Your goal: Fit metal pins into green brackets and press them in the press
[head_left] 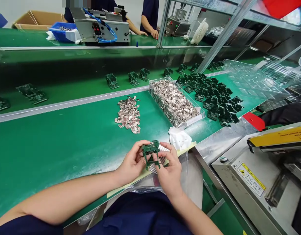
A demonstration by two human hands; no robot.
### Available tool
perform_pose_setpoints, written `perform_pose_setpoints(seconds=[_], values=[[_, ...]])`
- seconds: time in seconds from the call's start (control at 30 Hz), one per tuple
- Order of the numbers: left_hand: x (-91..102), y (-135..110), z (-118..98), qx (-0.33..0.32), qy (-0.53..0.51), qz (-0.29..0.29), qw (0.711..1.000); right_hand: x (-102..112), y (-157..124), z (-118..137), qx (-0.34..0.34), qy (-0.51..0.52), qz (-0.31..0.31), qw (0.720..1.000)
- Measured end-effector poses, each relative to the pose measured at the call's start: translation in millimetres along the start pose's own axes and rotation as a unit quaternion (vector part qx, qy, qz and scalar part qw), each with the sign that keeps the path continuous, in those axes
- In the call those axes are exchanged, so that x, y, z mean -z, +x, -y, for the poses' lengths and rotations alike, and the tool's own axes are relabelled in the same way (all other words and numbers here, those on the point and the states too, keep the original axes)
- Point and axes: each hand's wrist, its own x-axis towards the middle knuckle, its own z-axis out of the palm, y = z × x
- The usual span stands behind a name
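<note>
A small dark green plastic frame part is held up over the near edge of the green bench. My left hand grips its left side with curled fingers. My right hand pinches its right side, and thin silvery metal pieces show between those fingers and the frame. Both hands are closed on the part.
A loose pile of small metal pieces lies ahead. A clear tray full of the same pieces sits to its right, beside a heap of dark green frames. More frames ride the belt. A grey machine stands at right. Other people work behind.
</note>
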Motion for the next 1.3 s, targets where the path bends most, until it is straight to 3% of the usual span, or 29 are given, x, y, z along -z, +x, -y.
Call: perform_pose_setpoints(seconds=[0.13, 0.37, 0.93, 1.03, 1.13, 1.3], values=[[-0.5, 0.2, -0.2, -0.013, 0.028, -0.025, 0.999, -2.1, -2.5, -0.8, -0.003, 0.041, 0.002, 0.999], [-4.7, -0.9, -5.4, 0.005, 0.027, -0.055, 0.998, -4.9, -6.3, 0.7, -0.112, 0.183, 0.034, 0.976], [-21.2, -13.2, -9.2, 0.031, 0.082, -0.080, 0.993, -2.8, -21.4, 2.1, -0.138, 0.254, -0.040, 0.956], [-30.8, -13.2, -9.8, 0.026, 0.100, -0.067, 0.992, 5.3, -23.0, 0.9, -0.130, 0.243, -0.062, 0.959], [-40.9, -7.7, -8.8, 0.025, 0.102, -0.035, 0.994, 23.0, -21.8, -5.4, -0.142, 0.244, -0.045, 0.958], [-51.7, 22.9, 4.3, 0.029, 0.067, -0.045, 0.996, 52.2, -27.8, -37.4, -0.171, 0.213, -0.054, 0.960]])
